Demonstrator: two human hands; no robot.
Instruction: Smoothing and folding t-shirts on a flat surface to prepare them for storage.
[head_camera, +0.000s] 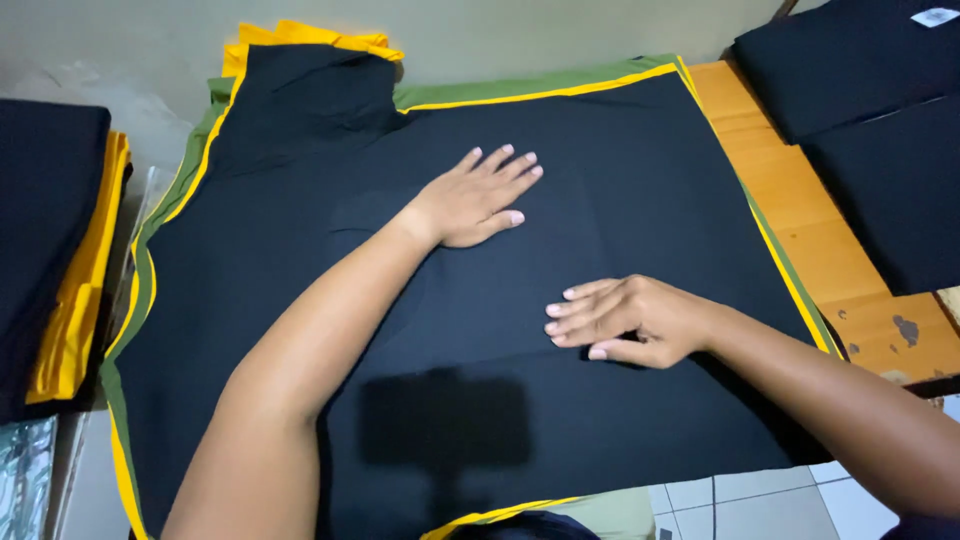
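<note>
Black cloth (620, 180) under both hands, left hand (470, 200) flat open, right hand (630, 320) half-curled, holding nothing

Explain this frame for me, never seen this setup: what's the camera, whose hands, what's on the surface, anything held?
There is no machine here: a person works with two bare hands, and the single picture comes from a camera worn on their head, looking down. The left hand lies flat, fingers spread, on a large black fabric that covers most of the surface. The right hand rests on the same fabric with fingers curled, near a crease; whether it pinches the cloth I cannot tell. Nothing is lifted. Under the black piece, yellow fabric and green fabric show at the edges. A wooden table shows to the right, with more black cloth on it. At left sits a stack of black and yellow cloth.
</note>
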